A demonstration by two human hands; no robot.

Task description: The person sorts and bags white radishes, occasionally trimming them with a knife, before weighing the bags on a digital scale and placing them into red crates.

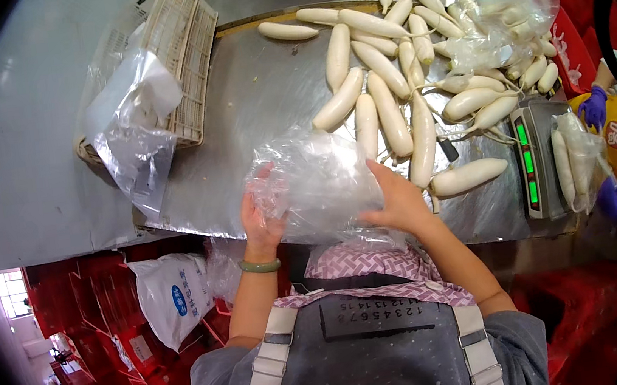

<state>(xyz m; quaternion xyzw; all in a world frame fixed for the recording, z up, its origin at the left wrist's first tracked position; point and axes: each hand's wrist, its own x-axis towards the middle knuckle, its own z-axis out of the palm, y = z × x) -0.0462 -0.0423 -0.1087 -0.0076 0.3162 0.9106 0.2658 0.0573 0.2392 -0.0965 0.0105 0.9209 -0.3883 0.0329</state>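
Note:
Between my two hands, at the near edge of the metal table, is a clear plastic bag point(327, 186) that looks unfilled. My left hand point(261, 214) grips its left side, the fingers partly covered by crinkled film. At the bag's right edge my right hand point(399, 201) holds it, thumb toward me and fingers pointing away. Just beyond the bag lie several white radishes point(391, 114), loosely heaped toward the far right. One white radish point(470, 176) lies crosswise, to the right of my right hand.
A cream plastic crate point(192, 76) with a stack of clear bags point(136, 113) stands at left. On the right is a scale point(540, 158) with green displays. A co-worker's purple-gloved hands point(594, 108) are near a bag of radishes point(577, 154). Red crates point(101, 307) stand below left.

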